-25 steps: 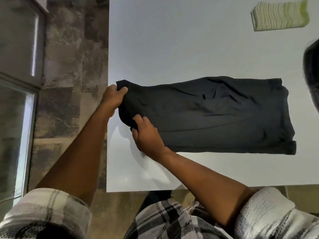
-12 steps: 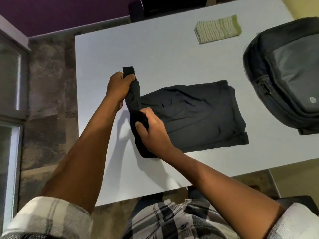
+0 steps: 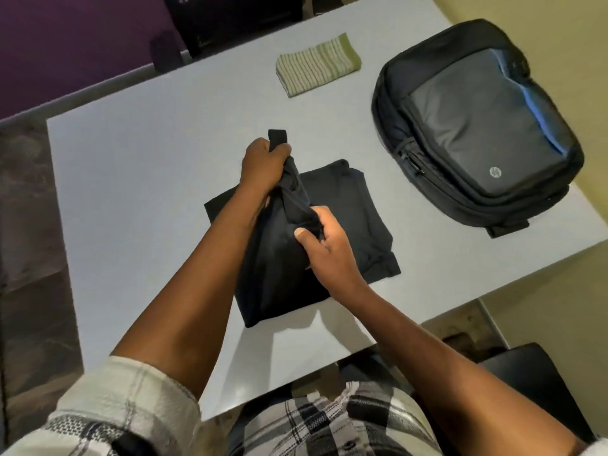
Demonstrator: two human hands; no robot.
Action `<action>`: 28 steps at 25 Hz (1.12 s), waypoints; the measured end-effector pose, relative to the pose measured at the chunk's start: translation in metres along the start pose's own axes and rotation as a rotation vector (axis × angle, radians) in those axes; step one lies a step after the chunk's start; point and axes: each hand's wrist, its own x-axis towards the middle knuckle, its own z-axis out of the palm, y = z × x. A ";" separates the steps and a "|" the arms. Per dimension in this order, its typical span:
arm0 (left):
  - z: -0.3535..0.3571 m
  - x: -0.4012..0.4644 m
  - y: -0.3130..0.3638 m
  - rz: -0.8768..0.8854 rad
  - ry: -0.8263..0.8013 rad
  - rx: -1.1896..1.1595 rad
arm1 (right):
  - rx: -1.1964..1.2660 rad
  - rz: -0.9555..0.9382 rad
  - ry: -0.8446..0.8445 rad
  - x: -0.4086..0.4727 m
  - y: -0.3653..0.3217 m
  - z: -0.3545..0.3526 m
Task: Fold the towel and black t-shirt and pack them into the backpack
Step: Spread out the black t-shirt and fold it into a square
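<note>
- One head-worn wide-angle view looks steeply down and forward, close over the surface [image 3: 138, 179].
- Both forearms enter from the bottom edge.
- No second view.

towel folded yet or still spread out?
Folded. The striped green towel lies as a compact rectangle at the far side of the table, apart from the t-shirt and backpack.

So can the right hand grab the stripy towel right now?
Probably not yet. The right hand is busy gripping the black t-shirt, as is the left hand. The towel lies folded further back on the table with nothing blocking it, so letting go should free the way.
</note>
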 end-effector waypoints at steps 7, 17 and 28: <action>0.114 0.020 0.006 -0.044 -0.112 0.143 | -0.020 0.202 0.170 0.023 0.048 -0.080; 0.145 0.009 -0.043 0.067 -0.005 0.091 | -0.547 0.352 0.535 0.042 0.101 -0.124; 0.040 -0.016 -0.173 0.305 0.008 1.043 | -1.068 -0.084 -0.159 0.103 0.137 -0.045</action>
